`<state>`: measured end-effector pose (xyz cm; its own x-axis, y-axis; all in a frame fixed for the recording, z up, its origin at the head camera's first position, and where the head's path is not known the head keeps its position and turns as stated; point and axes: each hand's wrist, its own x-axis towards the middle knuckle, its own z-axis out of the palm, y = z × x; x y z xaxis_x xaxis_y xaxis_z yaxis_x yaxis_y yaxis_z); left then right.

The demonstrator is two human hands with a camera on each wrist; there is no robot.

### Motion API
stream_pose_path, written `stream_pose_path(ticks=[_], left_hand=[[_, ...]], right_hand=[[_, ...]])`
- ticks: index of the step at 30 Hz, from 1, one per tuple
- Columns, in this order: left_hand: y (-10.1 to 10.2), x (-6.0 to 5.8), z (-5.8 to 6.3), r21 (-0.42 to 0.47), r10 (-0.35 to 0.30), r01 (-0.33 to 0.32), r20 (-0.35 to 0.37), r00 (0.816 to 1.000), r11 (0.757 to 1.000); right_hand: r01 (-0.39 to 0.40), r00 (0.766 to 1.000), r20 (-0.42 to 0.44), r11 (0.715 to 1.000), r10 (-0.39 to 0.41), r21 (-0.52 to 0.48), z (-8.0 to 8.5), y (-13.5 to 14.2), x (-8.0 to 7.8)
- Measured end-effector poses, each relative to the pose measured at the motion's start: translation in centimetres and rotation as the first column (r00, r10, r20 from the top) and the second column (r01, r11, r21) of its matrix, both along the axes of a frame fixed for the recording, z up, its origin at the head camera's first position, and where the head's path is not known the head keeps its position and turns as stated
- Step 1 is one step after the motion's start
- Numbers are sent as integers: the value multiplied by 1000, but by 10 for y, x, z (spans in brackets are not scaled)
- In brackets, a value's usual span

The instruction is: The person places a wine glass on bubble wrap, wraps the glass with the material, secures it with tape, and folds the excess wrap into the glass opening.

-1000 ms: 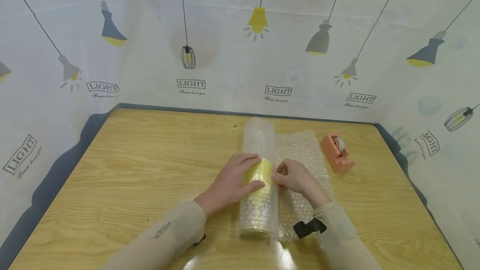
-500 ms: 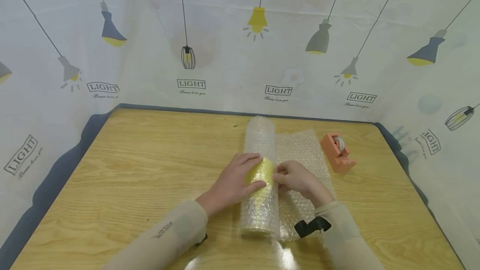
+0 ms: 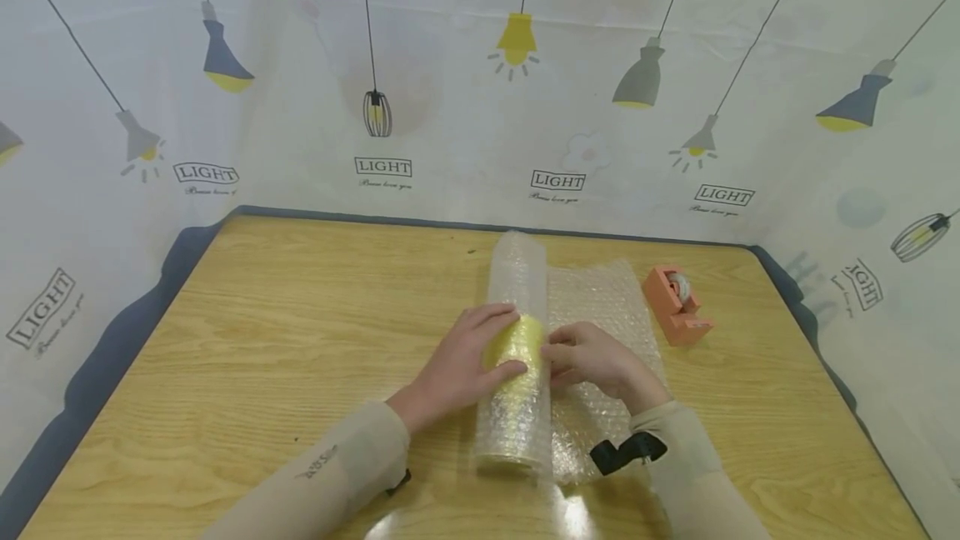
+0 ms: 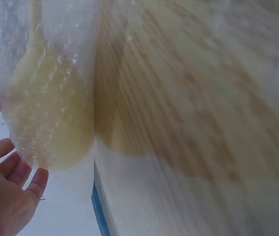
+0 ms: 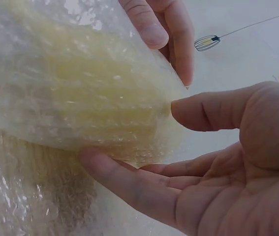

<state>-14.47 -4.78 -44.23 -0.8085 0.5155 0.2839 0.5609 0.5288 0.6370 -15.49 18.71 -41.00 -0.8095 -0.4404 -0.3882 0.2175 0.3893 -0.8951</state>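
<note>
A roll of clear bubble wrap [image 3: 517, 273] lies lengthwise on the table, wound round a yellow rounded thing [image 4: 50, 108] with a thin stem; the wrap blurs its kind. Its loose sheet [image 3: 603, 307] spreads flat to the right of the roll. My left hand [image 3: 468, 357] holds the roll from the left, fingers and thumb bent over its top. On the other side, my right hand [image 3: 596, 361] grips the roll's right edge. In the right wrist view, that thumb presses the wrapped yellow part from above while the forefinger [image 5: 129, 187] lies beneath it.
An orange tape dispenser [image 3: 671, 302] with a roll of tape stands just right of the loose sheet. Behind the wooden table [image 3: 300, 298] and along its sides hangs a pale curtain [image 3: 450, 148] printed with lamps.
The roll and both hands have barely moved. My right hand's fingers have shifted slightly at the roll's edge, and the roll has drifted a touch left.
</note>
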Motion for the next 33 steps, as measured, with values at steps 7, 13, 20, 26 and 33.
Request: stream_pose_path(ticks=[7, 13, 20, 26, 33], left_hand=[[6, -2, -1, -19, 3, -3, -22, 1000, 1000], [10, -3, -1, -7, -6, 5, -20, 1000, 1000], [15, -5, -2, -21, -8, 7, -45, 999, 1000], [19, -5, -1, -32, -15, 13, -66, 998, 999], [24, -6, 1, -65, -17, 13, -66, 998, 998]], right_hand=[[-29, 999, 36, 998, 32, -61, -4, 6, -2], [-5, 1000, 31, 1000, 5, 8, 0, 6, -1], [25, 999, -49, 983, -17, 179, 4, -1, 0], [46, 997, -67, 952, -27, 302, 7, 1, 0], [66, 990, -138, 919, -13, 389, 18, 0, 3]])
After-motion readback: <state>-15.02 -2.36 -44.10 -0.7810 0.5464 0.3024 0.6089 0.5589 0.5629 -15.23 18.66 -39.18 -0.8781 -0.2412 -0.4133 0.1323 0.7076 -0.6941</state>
